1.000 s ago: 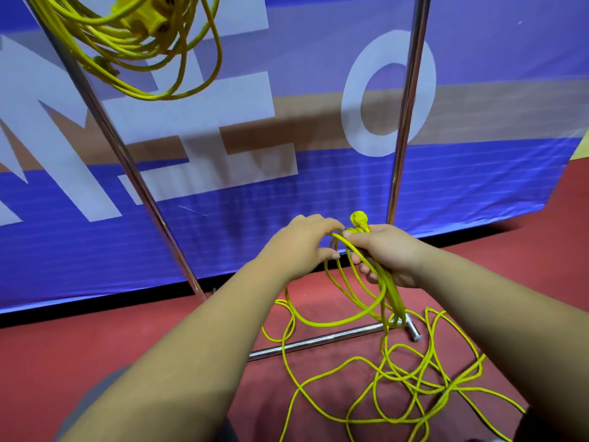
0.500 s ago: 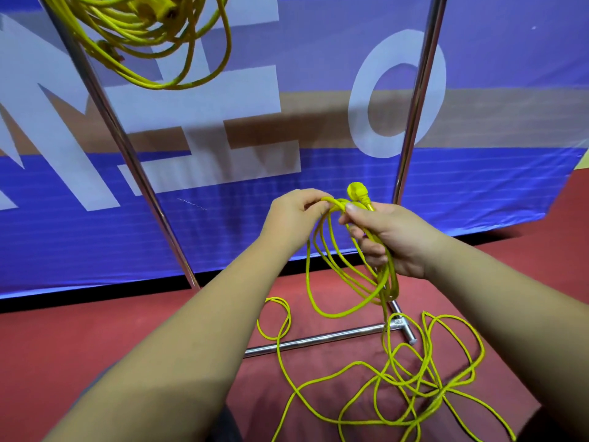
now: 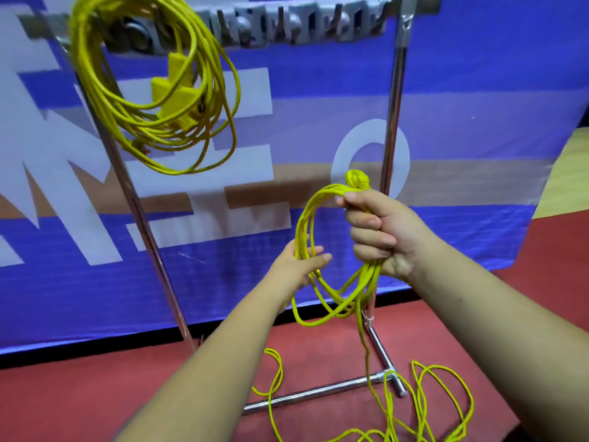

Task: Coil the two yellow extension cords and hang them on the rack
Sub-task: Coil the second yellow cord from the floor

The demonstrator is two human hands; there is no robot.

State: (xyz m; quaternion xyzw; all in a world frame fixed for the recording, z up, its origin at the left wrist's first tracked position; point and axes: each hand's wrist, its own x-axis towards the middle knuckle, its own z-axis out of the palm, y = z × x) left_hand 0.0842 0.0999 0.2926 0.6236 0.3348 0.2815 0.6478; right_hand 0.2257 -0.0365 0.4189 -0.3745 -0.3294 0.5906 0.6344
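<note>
One coiled yellow extension cord [image 3: 153,100] hangs from the top bar of the metal rack [image 3: 242,30] at upper left, its socket block inside the loops. My right hand [image 3: 379,231] grips a bundle of loops of the second yellow cord [image 3: 306,237], with the plug sticking up above my fist. My left hand [image 3: 299,266] has its fingers extended through the hanging loops, touching the strands on their left side. The rest of this cord trails down to a loose tangle [image 3: 424,406] on the red floor at lower right.
The rack's chrome uprights [image 3: 393,122] and floor foot bar [image 3: 318,393] stand right in front of me. A row of grey hooks lines the top bar. A blue banner with white letters [image 3: 462,138] hangs behind. The floor is red.
My view tilted up, bringing the rack's top bar in. My right hand lifted the coil higher; my left hand dropped from the top of the loops to their lower left side and opened.
</note>
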